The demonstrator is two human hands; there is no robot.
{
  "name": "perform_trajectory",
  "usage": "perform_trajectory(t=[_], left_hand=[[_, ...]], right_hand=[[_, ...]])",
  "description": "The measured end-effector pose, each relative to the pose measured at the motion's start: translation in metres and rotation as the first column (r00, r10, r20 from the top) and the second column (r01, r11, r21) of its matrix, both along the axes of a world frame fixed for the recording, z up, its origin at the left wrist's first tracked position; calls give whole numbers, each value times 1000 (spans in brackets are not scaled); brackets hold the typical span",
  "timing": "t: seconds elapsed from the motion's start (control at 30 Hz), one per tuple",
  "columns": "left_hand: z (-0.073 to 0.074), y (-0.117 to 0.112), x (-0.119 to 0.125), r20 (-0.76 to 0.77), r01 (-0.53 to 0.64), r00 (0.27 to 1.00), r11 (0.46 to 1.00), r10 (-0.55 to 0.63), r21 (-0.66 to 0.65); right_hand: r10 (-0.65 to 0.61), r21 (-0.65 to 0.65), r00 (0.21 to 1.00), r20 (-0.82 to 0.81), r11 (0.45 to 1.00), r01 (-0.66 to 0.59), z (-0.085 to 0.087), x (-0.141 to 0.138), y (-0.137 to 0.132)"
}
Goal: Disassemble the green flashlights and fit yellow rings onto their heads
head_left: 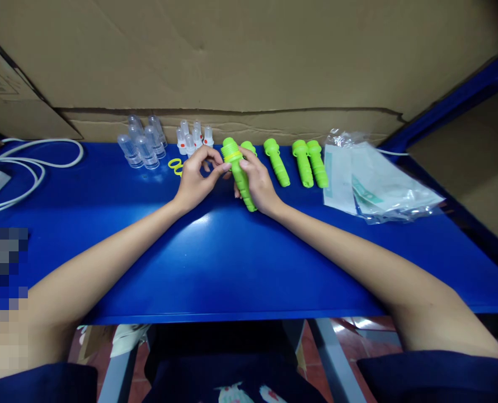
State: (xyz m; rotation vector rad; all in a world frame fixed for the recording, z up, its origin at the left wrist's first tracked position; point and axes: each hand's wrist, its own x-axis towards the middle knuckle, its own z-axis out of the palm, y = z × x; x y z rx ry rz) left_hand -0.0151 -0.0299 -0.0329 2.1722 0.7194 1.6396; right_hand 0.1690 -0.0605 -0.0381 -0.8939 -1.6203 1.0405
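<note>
A green ribbed tube (241, 184), shaped like a flashlight body with a threaded top, leans in my right hand (259, 182), whose fingers wrap round it. Around its neck sits a yellow ring (233, 156). My left hand (201, 176) is at the ring's left side, thumb and fingertips pinched together there; the fingers partly hide the ring's edge. Just left of this hand, yellow looped pieces (175, 165) lie on the table. Behind my right hand stands another green tube (248, 147), mostly covered.
Clear plastic caps (146, 151) stand at back left, beside smaller clear-and-white parts (189, 144) with red marks. More green tubes (303, 162) lie right of my hands, near plastic bags (375, 179). A white cable (43, 162) coils left on the blue table (215, 268). Cardboard (232, 56) walls the back.
</note>
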Motion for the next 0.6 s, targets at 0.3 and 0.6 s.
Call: perform_trajectory(t=[0.3,0.6], left_hand=[[-3,3,3,41,30,999,998,-32,53],[-1,0,3,9,8,1000,998,-8,64]], right_hand=[[-145,469,984,106,880,79,-12,-4,-2],[-133,420,985,106,904,77,-19,-6,-7]])
